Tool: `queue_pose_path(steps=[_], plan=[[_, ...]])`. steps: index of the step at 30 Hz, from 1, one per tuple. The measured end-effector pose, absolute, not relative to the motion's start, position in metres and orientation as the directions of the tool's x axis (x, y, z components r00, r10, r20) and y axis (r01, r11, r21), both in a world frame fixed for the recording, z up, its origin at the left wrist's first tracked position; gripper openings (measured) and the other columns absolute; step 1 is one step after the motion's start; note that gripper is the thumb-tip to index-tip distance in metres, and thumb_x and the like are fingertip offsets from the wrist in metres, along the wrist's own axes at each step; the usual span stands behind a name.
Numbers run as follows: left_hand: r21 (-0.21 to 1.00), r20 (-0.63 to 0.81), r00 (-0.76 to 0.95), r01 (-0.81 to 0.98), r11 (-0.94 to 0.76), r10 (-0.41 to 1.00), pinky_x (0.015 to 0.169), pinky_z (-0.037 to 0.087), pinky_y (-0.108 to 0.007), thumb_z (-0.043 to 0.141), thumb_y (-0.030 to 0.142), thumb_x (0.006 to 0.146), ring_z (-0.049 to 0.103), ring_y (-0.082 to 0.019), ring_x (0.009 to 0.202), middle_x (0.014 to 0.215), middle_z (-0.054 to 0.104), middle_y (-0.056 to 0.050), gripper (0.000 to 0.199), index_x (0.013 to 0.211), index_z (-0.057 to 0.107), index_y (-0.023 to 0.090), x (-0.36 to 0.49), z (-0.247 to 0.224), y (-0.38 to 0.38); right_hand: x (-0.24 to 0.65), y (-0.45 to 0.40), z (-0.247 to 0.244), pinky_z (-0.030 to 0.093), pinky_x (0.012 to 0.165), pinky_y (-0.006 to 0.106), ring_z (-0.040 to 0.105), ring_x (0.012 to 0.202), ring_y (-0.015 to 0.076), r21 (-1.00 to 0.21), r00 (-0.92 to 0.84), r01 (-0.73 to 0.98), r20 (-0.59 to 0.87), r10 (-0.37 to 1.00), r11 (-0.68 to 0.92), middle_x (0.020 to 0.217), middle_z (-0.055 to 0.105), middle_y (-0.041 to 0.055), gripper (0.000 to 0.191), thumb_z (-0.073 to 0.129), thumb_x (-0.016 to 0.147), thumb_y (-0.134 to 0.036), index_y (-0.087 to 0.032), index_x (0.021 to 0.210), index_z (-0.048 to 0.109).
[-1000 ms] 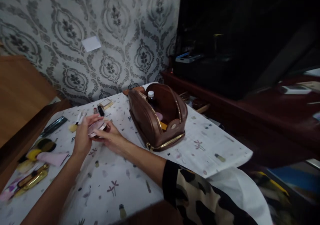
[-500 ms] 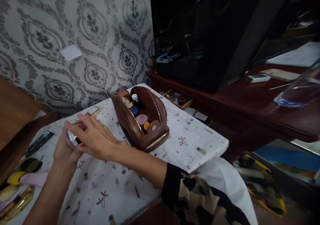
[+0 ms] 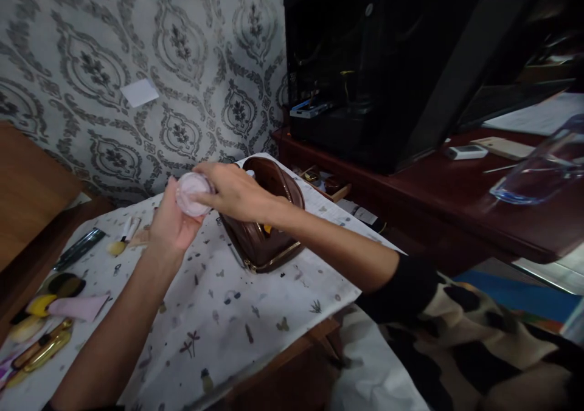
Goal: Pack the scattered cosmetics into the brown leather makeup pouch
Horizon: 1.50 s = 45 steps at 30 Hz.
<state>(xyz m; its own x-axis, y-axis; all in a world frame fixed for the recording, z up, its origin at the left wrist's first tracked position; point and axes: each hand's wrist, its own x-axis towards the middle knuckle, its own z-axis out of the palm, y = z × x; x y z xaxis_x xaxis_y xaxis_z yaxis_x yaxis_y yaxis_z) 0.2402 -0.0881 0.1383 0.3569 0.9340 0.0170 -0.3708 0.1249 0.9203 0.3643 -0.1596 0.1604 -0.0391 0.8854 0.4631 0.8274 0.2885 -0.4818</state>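
A round, pale pink, see-through cosmetic jar [image 3: 188, 186] is held between both hands, its flat face turned towards me. My left hand [image 3: 171, 224] closes around its left and lower side. My right hand [image 3: 235, 193] grips it from the right, thumb across the face and fingers behind. Just behind and below the right wrist stands a brown zip-up makeup bag [image 3: 241, 250], unzipped and partly covered by that hand and forearm. A white cap and something yellow show inside it.
On the printed white cloth [image 3: 219, 338], a white-handled brush [image 3: 119, 247], a dark flat case [image 3: 79, 248], a pink tube [image 3: 77, 307] and a gold tube [image 3: 48, 347] lie left. A black screen [image 3: 356, 64] and a clear glass vessel [image 3: 524, 186] stand on the dark red desk [image 3: 456, 210].
Both hands have moved right and up with the jar, nearer the bag. The jar's face now turns more towards me. The right arm now hides part of the bag; the brush has come into sight.
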Motion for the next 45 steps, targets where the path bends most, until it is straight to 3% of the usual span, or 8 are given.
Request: queue_pose_path(steps=[6, 13, 17, 20, 24, 29, 37, 45], plan=[[0.870, 0.146, 0.394, -0.488, 0.071, 0.907, 0.086, 0.060, -0.025, 0.040, 0.041, 0.106, 0.073, -0.017, 0.095, 0.092, 0.076, -0.005, 0.040, 0.098, 0.069, 0.015, 0.268, 0.137, -0.091, 0.397, -0.165, 0.162, 0.046, 0.088, 0.032, 0.063, 0.097, 0.0196, -0.566, -0.010, 0.747, 0.515, 0.857, 0.349, 0.105, 0.070, 0.0063, 0.036, 0.068, 0.087, -0.023, -0.012, 0.120, 0.063], [0.867, 0.417, 0.453, -0.458, -0.196, 0.788, 0.088, 0.060, -0.031, 0.049, 0.051, 0.101, 0.072, -0.021, 0.100, 0.092, 0.074, -0.006, 0.040, 0.091, 0.067, 0.017, 0.289, 0.136, -0.082, 0.417, -0.171, 0.163, 0.053, 0.074, 0.029, 0.064, 0.074, 0.0151, -0.689, 0.073, 0.638, 0.500, 0.863, 0.345, 0.082, 0.065, -0.0020, 0.031, 0.067, 0.086, -0.018, -0.016, 0.116, 0.061], [0.849, 0.529, 0.450, -0.265, -0.458, 0.720, 0.094, 0.056, -0.034, 0.047, 0.062, 0.098, 0.067, -0.021, 0.108, 0.104, 0.070, -0.007, 0.046, 0.106, 0.062, 0.020, 0.289, 0.128, -0.077, 0.430, -0.172, 0.155, 0.055, 0.064, 0.028, 0.063, 0.064, 0.0137, -0.747, 0.160, 0.591, 0.478, 0.864, 0.304, 0.073, 0.061, -0.0046, 0.025, 0.067, 0.087, -0.020, -0.018, 0.112, 0.061], [0.715, 0.608, 0.492, 0.002, -0.699, 0.623, 0.095, 0.051, -0.034, 0.050, 0.059, 0.098, 0.066, -0.020, 0.106, 0.111, 0.068, -0.007, 0.050, 0.131, 0.049, 0.021, 0.278, 0.117, -0.076, 0.437, -0.175, 0.148, 0.053, 0.063, 0.027, 0.063, 0.062, 0.0136, -0.745, 0.257, 0.642, 0.433, 0.864, 0.183, 0.076, 0.061, -0.0029, 0.026, 0.067, 0.086, -0.019, -0.015, 0.112, 0.062], [0.494, 0.586, 0.656, 0.176, -0.852, 0.475, 0.095, 0.050, -0.039, 0.047, 0.052, 0.101, 0.065, -0.023, 0.107, 0.112, 0.069, -0.010, 0.049, 0.137, 0.043, 0.019, 0.259, 0.101, -0.081, 0.441, -0.179, 0.141, 0.051, 0.074, 0.028, 0.067, 0.080, 0.0176, -0.580, 0.265, 0.814, 0.430, 0.863, 0.039, 0.092, 0.069, 0.0035, 0.033, 0.068, 0.087, -0.020, -0.013, 0.118, 0.062], [0.351, 0.685, 0.627, 0.162, -0.922, 0.371, 0.115, 0.036, -0.047, 0.028, 0.043, 0.107, 0.064, -0.023, 0.113, 0.102, 0.071, -0.008, 0.044, 0.094, 0.064, 0.020, 0.241, 0.079, -0.085, 0.435, -0.181, 0.142, 0.048, 0.086, 0.033, 0.067, 0.106, 0.0279, -0.274, 0.206, 0.957, 0.403, 0.892, -0.097, 0.112, 0.072, 0.0150, 0.044, 0.059, 0.092, -0.020, -0.008, 0.134, 0.053], [0.388, 0.786, 0.491, 0.080, -0.918, 0.375, 0.118, 0.032, -0.048, 0.027, 0.039, 0.108, 0.061, -0.022, 0.116, 0.098, 0.070, -0.007, 0.044, 0.095, 0.064, 0.021, 0.242, 0.057, -0.087, 0.412, -0.170, 0.151, 0.051, 0.092, 0.032, 0.068, 0.114, 0.0299, 0.022, 0.193, 0.979, 0.186, 0.963, -0.201, 0.121, 0.070, 0.0221, 0.035, 0.050, 0.093, -0.011, -0.008, 0.125, 0.064], [0.405, 0.791, 0.471, 0.074, -0.911, 0.390, 0.121, 0.029, -0.047, 0.024, 0.041, 0.108, 0.060, -0.021, 0.118, 0.098, 0.069, -0.007, 0.047, 0.095, 0.064, 0.021, 0.244, 0.053, -0.087, 0.417, -0.132, 0.134, 0.054, 0.095, 0.036, 0.066, 0.119, 0.0328, 0.052, 0.227, 0.973, -0.009, 0.974, -0.227, 0.125, 0.068, 0.0248, 0.040, 0.047, 0.094, -0.010, -0.008, 0.130, 0.065]])
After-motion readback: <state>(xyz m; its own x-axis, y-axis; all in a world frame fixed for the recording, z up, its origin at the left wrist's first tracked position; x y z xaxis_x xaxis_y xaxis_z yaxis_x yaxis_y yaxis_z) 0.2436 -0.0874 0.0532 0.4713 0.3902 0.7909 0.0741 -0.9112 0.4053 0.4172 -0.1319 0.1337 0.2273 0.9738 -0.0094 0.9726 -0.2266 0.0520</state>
